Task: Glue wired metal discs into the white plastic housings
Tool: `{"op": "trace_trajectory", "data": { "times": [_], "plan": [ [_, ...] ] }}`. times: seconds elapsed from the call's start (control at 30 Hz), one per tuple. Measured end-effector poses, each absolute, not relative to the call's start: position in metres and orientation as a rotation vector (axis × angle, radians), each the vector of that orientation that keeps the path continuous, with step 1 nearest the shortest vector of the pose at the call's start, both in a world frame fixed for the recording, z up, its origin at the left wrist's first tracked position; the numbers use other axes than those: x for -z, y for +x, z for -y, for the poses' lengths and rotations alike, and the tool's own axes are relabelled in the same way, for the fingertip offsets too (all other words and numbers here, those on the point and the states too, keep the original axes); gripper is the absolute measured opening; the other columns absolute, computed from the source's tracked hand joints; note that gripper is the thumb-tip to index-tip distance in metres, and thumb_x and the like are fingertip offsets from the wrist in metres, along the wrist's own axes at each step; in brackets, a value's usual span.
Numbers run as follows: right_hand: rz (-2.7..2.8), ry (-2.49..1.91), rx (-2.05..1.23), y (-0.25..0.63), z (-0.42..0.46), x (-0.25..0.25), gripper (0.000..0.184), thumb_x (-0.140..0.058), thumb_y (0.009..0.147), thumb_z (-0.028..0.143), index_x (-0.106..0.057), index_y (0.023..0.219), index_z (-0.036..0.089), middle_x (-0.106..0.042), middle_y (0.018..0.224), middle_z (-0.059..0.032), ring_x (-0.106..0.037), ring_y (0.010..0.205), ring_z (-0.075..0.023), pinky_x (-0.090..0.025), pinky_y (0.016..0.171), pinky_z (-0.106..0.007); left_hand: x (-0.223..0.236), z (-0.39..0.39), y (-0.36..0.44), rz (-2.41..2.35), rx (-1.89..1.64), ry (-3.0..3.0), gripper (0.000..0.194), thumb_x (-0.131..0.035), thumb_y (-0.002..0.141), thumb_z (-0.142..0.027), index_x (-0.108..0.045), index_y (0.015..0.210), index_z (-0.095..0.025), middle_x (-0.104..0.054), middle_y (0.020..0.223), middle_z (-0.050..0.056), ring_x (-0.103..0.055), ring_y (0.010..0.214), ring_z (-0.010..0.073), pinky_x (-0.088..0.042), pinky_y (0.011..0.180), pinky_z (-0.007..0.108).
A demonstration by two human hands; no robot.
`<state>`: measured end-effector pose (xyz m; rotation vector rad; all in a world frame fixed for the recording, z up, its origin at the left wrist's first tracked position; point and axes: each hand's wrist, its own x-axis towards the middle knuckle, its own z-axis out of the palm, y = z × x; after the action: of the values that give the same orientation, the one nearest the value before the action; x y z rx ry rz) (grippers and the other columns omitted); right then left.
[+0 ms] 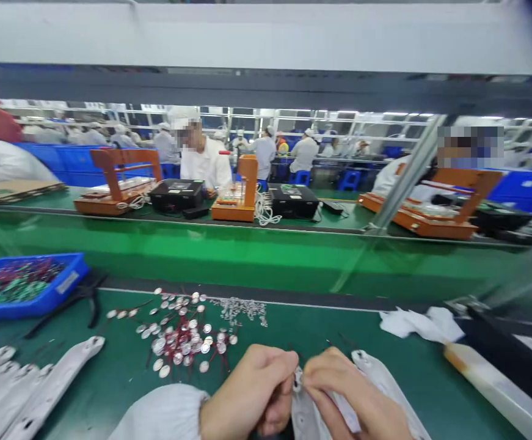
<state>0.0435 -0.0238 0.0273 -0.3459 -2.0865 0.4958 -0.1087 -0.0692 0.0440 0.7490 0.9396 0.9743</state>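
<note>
Low in the middle of the head view, my left hand [259, 391] and my right hand [350, 388] meet at the narrow end of a long white plastic piece [298, 412]. The fingers of my left hand are pinched together beside that end; what lies in them is hidden. My right hand closes its fingertips on the piece's other side. A second white plastic piece [385, 385] lies partly under my right hand. Left of my hands spreads a pile of small silvery discs with red wires [185, 336], with tiny clear parts [242, 308] behind it.
At left stand a blue tray [71, 278] of red and green parts, black-handled pliers [92, 305] and more white pieces [59, 385]. Crumpled tissue [421, 324] and a long pale bar [499, 385] lie right. Beyond a green divider [247, 256], people work near orange fixtures [247, 189].
</note>
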Motion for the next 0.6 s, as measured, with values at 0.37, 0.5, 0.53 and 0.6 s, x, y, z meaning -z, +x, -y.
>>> {"op": "trace_trajectory", "data": {
  "times": [0.37,0.5,0.53,0.6],
  "plan": [
    [2.130,-0.519,-0.788,0.044,0.027,-0.024,0.012,-0.045,0.089,0.015,-0.053,0.081,0.019,-0.060,0.070,-0.0011,-0.057,0.063,-0.0122,-0.049,0.059,-0.023,-0.042,0.069,-0.111,-0.805,-0.916,0.710,0.054,-0.063,0.067,-0.060,-0.032,0.046,-0.021,-0.026,0.024,-0.011,-0.014,0.019,0.0020,-0.011,0.023,0.015],
    [2.380,-0.289,-0.220,0.051,0.023,-0.029,0.027,-0.029,0.093,0.008,-0.054,0.091,0.016,-0.061,0.075,-0.0051,-0.053,0.066,-0.0145,-0.048,0.061,-0.026,-0.044,0.069,-0.113,-0.751,-0.907,0.659,0.053,-0.065,0.068,-0.055,-0.031,0.046,-0.020,-0.024,0.024,-0.011,-0.014,0.020,0.0015,-0.010,0.023,0.013],
    [2.415,-0.273,-0.126,0.052,0.022,-0.030,0.030,-0.026,0.093,0.008,-0.055,0.094,0.015,-0.062,0.077,-0.0061,-0.054,0.067,-0.0153,-0.048,0.061,-0.026,-0.044,0.069,-0.113,-0.744,-0.906,0.656,0.053,-0.065,0.069,-0.055,-0.031,0.046,-0.020,-0.024,0.024,-0.011,-0.014,0.020,0.0016,-0.010,0.023,0.013],
    [2.433,-0.281,-0.032,0.054,0.022,-0.030,0.032,-0.024,0.094,0.008,-0.055,0.099,0.013,-0.062,0.078,-0.0066,-0.055,0.070,-0.0161,-0.048,0.062,-0.026,-0.042,0.069,-0.112,-0.742,-0.909,0.659,0.053,-0.064,0.070,-0.055,-0.032,0.046,-0.020,-0.024,0.024,-0.011,-0.014,0.020,0.0017,-0.010,0.022,0.014]
  ]
}}
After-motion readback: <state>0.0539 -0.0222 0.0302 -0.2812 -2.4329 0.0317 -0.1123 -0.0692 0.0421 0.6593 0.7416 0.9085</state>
